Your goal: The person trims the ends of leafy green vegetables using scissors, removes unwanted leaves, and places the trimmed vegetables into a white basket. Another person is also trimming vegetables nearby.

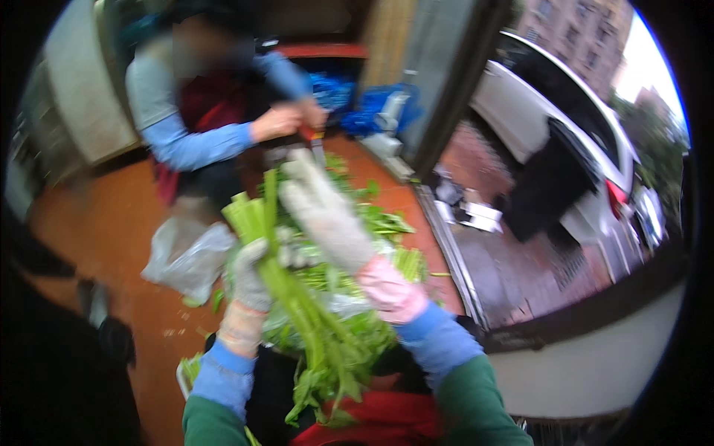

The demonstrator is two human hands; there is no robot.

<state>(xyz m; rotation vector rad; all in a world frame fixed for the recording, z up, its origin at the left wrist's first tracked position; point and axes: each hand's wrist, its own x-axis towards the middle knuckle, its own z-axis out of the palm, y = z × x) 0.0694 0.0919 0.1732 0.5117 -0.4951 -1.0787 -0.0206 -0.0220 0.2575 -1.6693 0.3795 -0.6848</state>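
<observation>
My left hand [252,276], in a pale knit glove, grips a bunch of green leafy stalks [290,295]. The cut ends point up and away from me, and the leaves hang over my lap. Beside the bunch, my gloved right hand [329,214] reaches forward with its fingers extended; nothing shows in it, though its underside is hidden and the view is blurred. Under and beyond my hands lie more cut greens [385,220] and stalks, partly on clear plastic [346,304].
Across from me a person [195,134] holds an orange-handled knife [317,146]. A crumpled clear plastic bag [192,256] lies on the orange floor [106,223]. Blue bags [385,108] stand by the doorway. The metal door sill [452,262] runs at right, with a white car [558,106] outside.
</observation>
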